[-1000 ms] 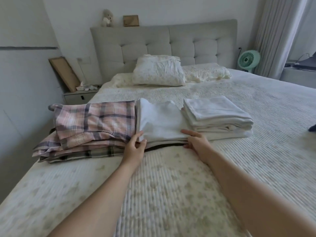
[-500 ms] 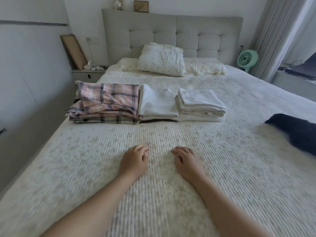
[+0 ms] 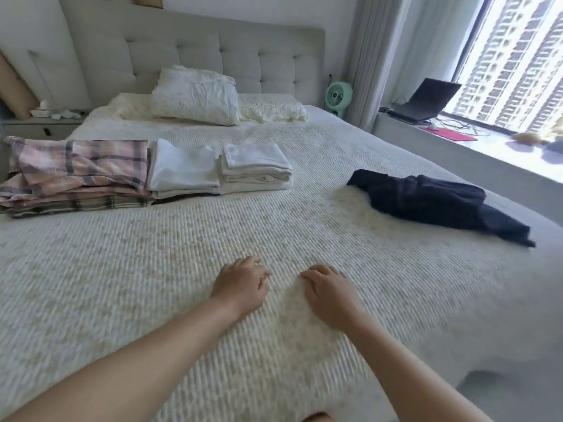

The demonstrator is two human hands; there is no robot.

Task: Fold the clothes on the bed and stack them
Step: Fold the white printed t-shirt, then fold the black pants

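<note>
Dark crumpled garment (image 3: 438,201) lies unfolded, well apart from both empty hands, left hand (image 3: 240,284) and right hand (image 3: 330,292), fingers loosely curled; a careless drag could topple the plaid stack (image 3: 79,175).

A single head-worn, wide-angle camera looked forward and down along the bed (image 3: 182,269) toward the headboard (image 3: 195,59), angled slightly right toward the window (image 3: 515,62). Both forearms reached in from the bottom edge, close to the lens. No second view was given.
</note>
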